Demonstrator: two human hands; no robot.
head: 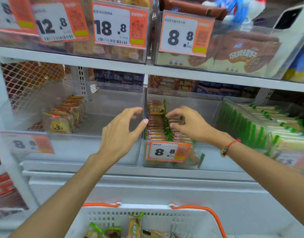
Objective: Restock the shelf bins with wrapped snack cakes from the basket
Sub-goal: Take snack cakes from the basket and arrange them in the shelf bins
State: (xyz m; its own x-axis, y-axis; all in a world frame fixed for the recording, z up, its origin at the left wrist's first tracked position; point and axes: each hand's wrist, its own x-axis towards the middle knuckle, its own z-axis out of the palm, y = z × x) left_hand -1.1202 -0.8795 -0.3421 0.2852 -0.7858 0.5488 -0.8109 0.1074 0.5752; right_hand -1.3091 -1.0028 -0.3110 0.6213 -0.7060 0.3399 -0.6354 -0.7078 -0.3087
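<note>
Both hands are seen raised to the middle shelf, at a clear plastic bin point(206, 107) that carries an orange price tag point(167, 151) reading 8.8 on its front wall. Two rows of wrapped snack cakes point(155, 125), brown wrappers with green crimped ends, are stood on edge inside this bin, filling its left part from front to back. The right hand point(187, 125) is reached over the bin's rim with its fingers curled down onto the right row; a dark wrapped cake appears to be pinched between thumb and fingertips, though motion blur leaves the exact hold uncertain. A red cord bracelet point(229, 146) is worn on that wrist. The left hand point(121, 133) is held at the bin's left wall, fingers spread and loosely bent, nothing gripped; its thumb tip lies at the wall beside the left row. The neighbouring bin point(96, 124) to the left is noted as holding a short row of yellow-labelled cakes point(64, 117) along its left side. At the bottom of the view a white basket point(165, 219) with orange handles is recorded, with several more green-tied wrapped cakes point(134, 227) lying inside it.
</note>
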